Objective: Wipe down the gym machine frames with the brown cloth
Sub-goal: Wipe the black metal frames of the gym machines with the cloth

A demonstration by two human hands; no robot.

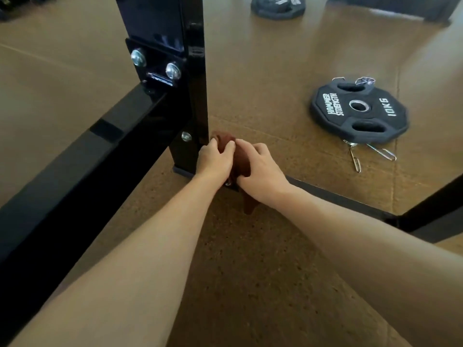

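A black upright post (195,96) of the gym machine frame rises from the brown floor, joined to a low black crossbeam (75,156) on its left. The brown cloth (241,159) is bunched at the foot of the post, on its right side, with a tail hanging down toward me. My left hand (216,159) grips the cloth against the post's lower edge. My right hand (260,166) holds the cloth from the right, fingers curled over it. Most of the cloth is hidden between the two hands.
A black 10 kg weight plate (359,111) lies on the floor to the right, with metal spring clips (358,159) beside it. More plates (278,6) lie at the back. A thin black floor rail (338,199) runs right from the post base to another black bar (436,204).
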